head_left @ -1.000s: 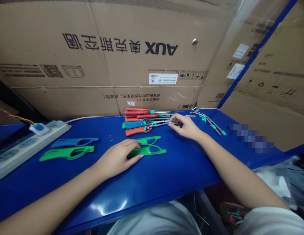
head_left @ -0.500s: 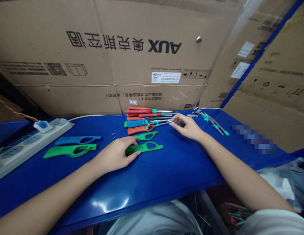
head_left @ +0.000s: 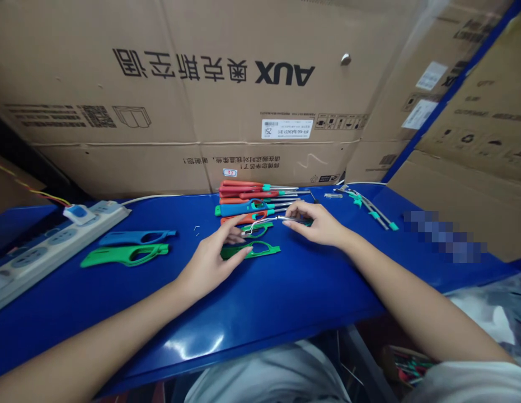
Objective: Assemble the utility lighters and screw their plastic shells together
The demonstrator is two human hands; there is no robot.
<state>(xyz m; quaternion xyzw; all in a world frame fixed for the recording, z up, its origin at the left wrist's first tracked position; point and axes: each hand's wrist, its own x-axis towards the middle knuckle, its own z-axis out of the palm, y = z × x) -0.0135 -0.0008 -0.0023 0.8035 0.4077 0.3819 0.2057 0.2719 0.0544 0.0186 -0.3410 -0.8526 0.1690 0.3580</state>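
My right hand (head_left: 314, 223) is closed on a thin metal lighter tube with a teal piece at its palm end. A white wire (head_left: 262, 222) runs from the tube leftward, down to the fingers of my left hand (head_left: 214, 252). That hand hovers with thumb and fingers apart; whether a fingertip touches the wire end I cannot tell. Beneath it lie two green lighter handle halves (head_left: 266, 248), partly covered by the fingers. Behind both hands rests a row of lighters with red handles (head_left: 241, 184), one blue handle (head_left: 239, 209) and metal tubes.
On the blue table (head_left: 268, 302), a blue handle half (head_left: 136, 237) and a green one (head_left: 117, 255) lie left. A power strip (head_left: 59, 243) borders them. Loose metal tubes with teal pieces (head_left: 371, 210) lie right. A cardboard wall (head_left: 226, 112) stands behind.
My left hand has lifted off the green handle halves and its fingers have spread. My right hand has brought the tube and wire slightly nearer, over the green halves.
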